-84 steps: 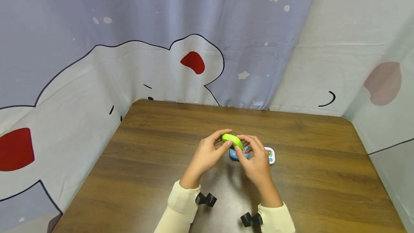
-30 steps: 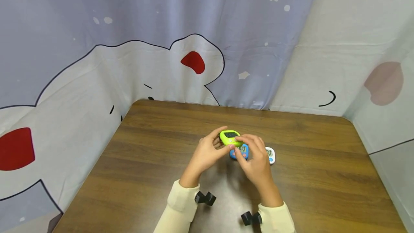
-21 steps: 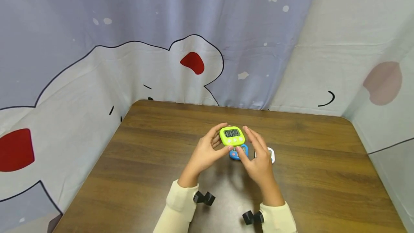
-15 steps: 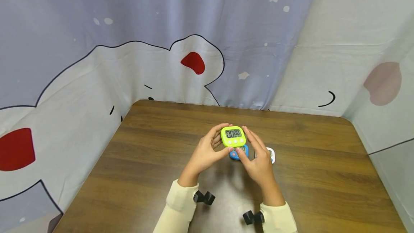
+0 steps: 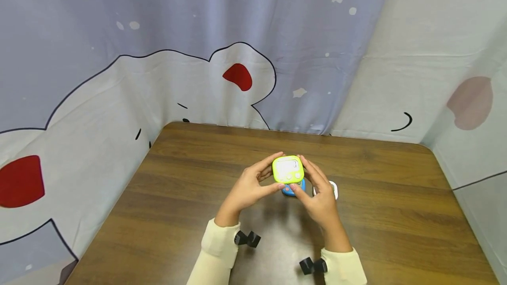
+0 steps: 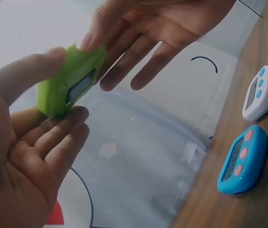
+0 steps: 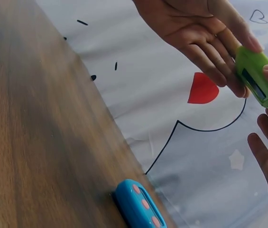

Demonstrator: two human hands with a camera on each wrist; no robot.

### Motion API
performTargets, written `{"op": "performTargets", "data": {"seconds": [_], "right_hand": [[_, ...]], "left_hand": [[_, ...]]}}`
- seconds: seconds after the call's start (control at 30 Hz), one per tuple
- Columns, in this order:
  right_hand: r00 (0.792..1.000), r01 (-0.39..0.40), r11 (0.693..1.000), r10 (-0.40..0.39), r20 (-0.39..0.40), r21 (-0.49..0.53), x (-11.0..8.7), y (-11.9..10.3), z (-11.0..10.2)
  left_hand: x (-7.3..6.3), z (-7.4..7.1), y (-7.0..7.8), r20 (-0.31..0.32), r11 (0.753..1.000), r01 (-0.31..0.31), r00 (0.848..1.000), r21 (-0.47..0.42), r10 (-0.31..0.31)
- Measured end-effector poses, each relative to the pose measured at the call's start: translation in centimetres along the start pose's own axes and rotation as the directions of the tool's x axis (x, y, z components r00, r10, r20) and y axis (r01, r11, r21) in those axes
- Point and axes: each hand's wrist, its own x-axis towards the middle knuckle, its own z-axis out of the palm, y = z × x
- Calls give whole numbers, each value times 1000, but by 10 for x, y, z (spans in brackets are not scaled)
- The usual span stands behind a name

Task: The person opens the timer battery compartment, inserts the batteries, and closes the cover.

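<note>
A lime-green digital timer (image 5: 288,169) is held up above the table, its face toward the head camera and its screen partly washed out by glare. My left hand (image 5: 248,188) pinches its left end, thumb at the lower edge and fingers at the upper. At the other end my right hand (image 5: 318,197) pinches it the same way; in the left wrist view its other fingers stretch out loosely. Partly hidden below is a blue timer (image 6: 243,159) with pink buttons. Beside that lies a white timer (image 6: 260,93) with blue buttons.
The timers lie on a brown wooden table (image 5: 190,179). A patterned curtain (image 5: 317,56) hangs along the table's back and sides. Small black devices (image 5: 247,239) sit at both wrists.
The green timer, seen edge-on at first, has been tilted so its face shows. My right fingers have shifted from its front to its right edge. Its digits, 00 00 earlier, are now mostly lost in glare.
</note>
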Motion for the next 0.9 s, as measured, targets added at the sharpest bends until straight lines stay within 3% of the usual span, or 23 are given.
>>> {"op": "performTargets", "data": {"seconds": [0.33, 0.57, 0.77, 0.9], "right_hand": [[999, 45, 988, -47, -7, -150, 2, -2, -1], [1000, 17, 978, -22, -19, -210, 1, 4, 0], [998, -55, 964, 49, -27, -262, -10, 29, -4], [993, -106, 921, 115, 2, -374, -16, 34, -8]], "left_hand": [[2, 3, -3, 23, 990, 30, 999, 137, -34], [5, 5, -4, 0, 979, 2, 1000, 203, -2], [6, 5, -10, 2, 989, 33, 999, 146, -33], [5, -3, -20, 31, 993, 84, 996, 88, -87]]}}
